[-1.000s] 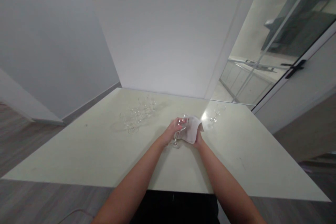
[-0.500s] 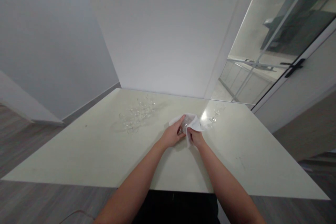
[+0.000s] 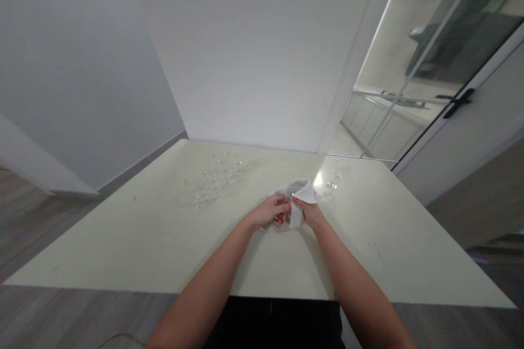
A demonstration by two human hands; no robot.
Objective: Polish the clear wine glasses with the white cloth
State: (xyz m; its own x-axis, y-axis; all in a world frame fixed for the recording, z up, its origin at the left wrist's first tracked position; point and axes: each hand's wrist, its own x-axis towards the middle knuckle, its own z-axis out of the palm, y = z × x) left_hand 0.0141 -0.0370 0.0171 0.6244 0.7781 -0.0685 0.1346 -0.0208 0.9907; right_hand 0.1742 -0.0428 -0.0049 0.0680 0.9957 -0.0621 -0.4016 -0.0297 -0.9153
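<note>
A: So what was each hand up to?

B: Left hand (image 3: 270,211) had its fingers curled in around the wineglass (image 3: 295,187), low down. Right hand (image 3: 310,212) was pinching the white cloth (image 3: 303,194), thumb on top, with the cloth bunched against the bowl. The wineglass sat between both hands over the near-middle part of the table (image 3: 164,245). Couldn't see much of it tbh, fingers and cloth hid most of it.

A: Anything else around?

B: Yep, a bunch of clear glasses (image 3: 210,177) stood further back on the person's left, and a lone glass (image 3: 334,182) stood beyond the right hand, near a glare spot. Wall (image 3: 254,65) right behind the table, glazed door (image 3: 409,65) off to the right.

A: Numbers?

B: Two hands, one cloth, one wineglass held, one off to the right. The left bunch was several, but they overlapped and blurred, so no honest count from me.

A: Changed from half a second earlier?

B: Left hand had dropped from up around the bowl to lower down, fingers more bunched. Right hand kept its pinch. The standing ones looked unmoved.
</note>
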